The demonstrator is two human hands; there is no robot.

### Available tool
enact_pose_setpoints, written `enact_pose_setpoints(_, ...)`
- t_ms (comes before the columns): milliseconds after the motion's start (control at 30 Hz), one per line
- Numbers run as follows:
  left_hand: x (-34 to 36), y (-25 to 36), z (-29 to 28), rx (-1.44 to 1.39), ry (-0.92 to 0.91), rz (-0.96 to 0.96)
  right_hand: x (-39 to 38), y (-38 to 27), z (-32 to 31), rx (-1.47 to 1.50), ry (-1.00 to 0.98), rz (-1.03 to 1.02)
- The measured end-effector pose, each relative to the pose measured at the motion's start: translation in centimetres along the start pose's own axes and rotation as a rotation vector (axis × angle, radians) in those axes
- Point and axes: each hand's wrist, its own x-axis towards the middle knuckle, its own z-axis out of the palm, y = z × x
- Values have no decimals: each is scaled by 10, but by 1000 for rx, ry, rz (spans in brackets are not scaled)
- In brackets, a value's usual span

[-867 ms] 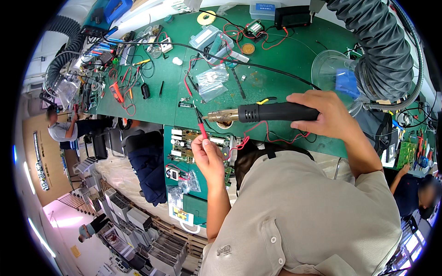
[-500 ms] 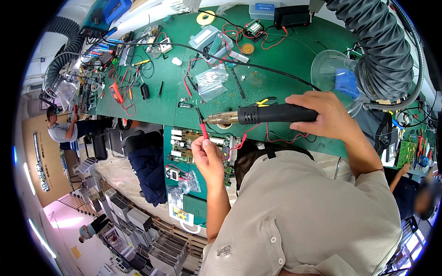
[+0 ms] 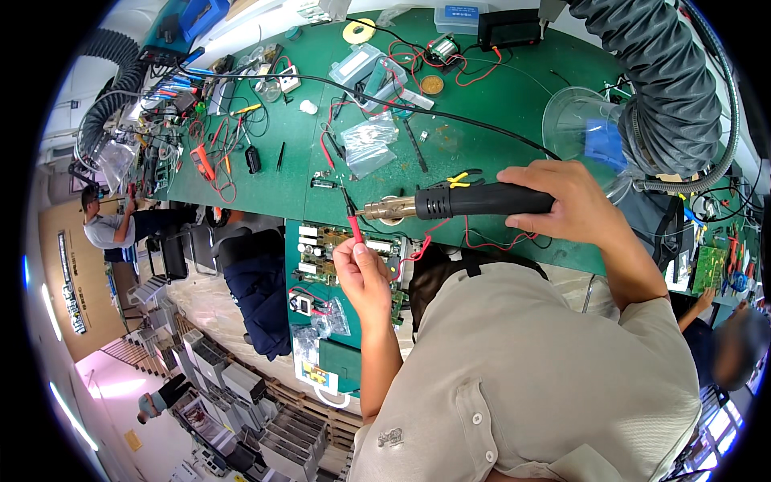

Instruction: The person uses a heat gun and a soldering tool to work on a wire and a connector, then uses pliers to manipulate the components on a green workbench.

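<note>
My right hand [image 3: 572, 201] is wrapped around the black handle of a hot air gun [image 3: 482, 199], held level above the green bench. Its metal nozzle points left, right beside the front part of a red test probe [image 3: 356, 228]. That probe is pinched upright in my left hand [image 3: 363, 271], its dark tip pointing away from me. A red wire [image 3: 418, 251] runs just right of my left hand; where it joins the probe is hidden. Green circuit boards [image 3: 321, 249] lie under and beside my left hand. Whether nozzle and probe touch, I cannot tell.
Yellow-handled pliers [image 3: 462, 178] lie just beyond the gun. A clear plastic bag [image 3: 369, 145], a parts box [image 3: 360, 68] and red leads spread over the bench. A large ribbed hose [image 3: 658, 80] hangs at right. A black cable [image 3: 482, 124] crosses the bench. Co-workers are nearby.
The gun's nozzle has shifted very slightly right and toward me along the probe. Both hands keep their hold. At the far right, a co-worker's head has moved.
</note>
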Motion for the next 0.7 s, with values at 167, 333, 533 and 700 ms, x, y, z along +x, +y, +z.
enact_pose_setpoints(167, 0, -1, 1, 13, -4, 14, 0, 0, 0, -6, -1, 2)
enact_pose_setpoints(333, 0, -3, 0, 29, -3, 28, 0, -1, 0, -6, -8, 16)
enact_pose_setpoints(533, 0, -3, 0, 42, -2, 34, 0, -1, 0, -13, -3, 8)
enact_pose_setpoints(700, -1, -2, 0, 71, 2, 39, 0, -1, -1, -1, 1, 16)
